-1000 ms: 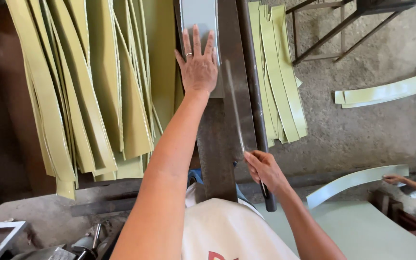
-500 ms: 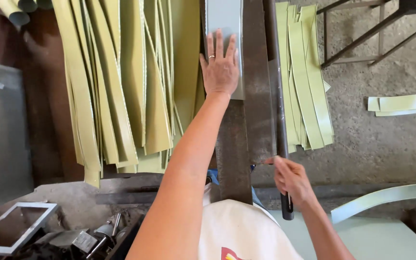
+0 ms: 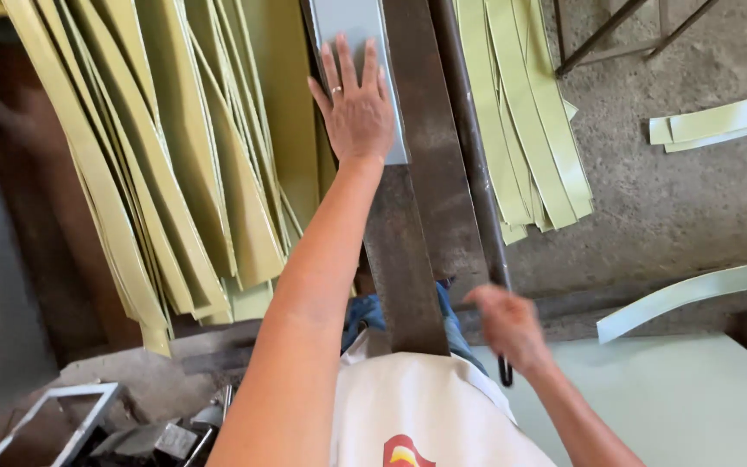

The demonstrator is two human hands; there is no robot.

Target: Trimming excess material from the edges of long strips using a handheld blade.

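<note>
Two hands show in my head view: my left hand [image 3: 354, 108] lies flat, fingers spread, pressing the grey sheet strip [image 3: 349, 35] onto the dark steel bar [image 3: 417, 216], seemingly to stop it sliding. My right hand [image 3: 507, 329], blurred, sits near the long rod [image 3: 477, 173]; I cannot tell its grip. Green strips [image 3: 175, 173] hang left, more [image 3: 529, 121] right.
</note>
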